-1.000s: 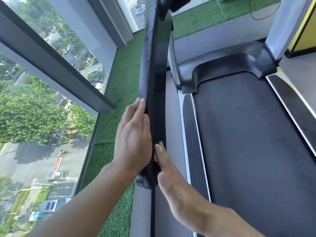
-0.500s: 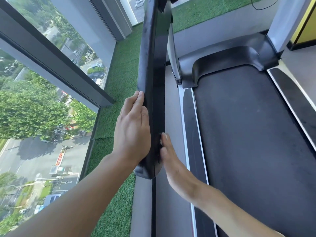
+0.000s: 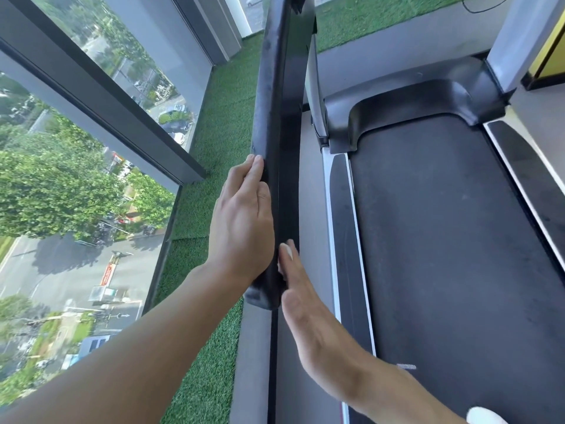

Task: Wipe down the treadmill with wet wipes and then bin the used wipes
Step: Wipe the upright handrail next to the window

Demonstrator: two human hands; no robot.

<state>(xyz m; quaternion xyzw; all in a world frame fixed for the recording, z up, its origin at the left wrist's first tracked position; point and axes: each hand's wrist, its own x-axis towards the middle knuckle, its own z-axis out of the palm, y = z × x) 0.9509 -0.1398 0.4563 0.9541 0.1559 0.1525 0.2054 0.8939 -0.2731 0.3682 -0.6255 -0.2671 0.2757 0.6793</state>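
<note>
left hand (image 3: pixel 241 228), left forearm (image 3: pixel 137 347): bare | right hand (image 3: pixel 301 296), right forearm (image 3: pixel 382 390): bare, long fingernail (image 3: pixel 286 251)

Handrail (image 3: pixel 275 117) between window (image 3: pixel 91 123) and belt (image 3: pixel 443 240)

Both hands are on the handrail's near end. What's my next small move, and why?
Probably slide both hands forward along the handrail: the left hand and right hand press flat on opposite sides near its end, with its long stretch beyond them.
</note>
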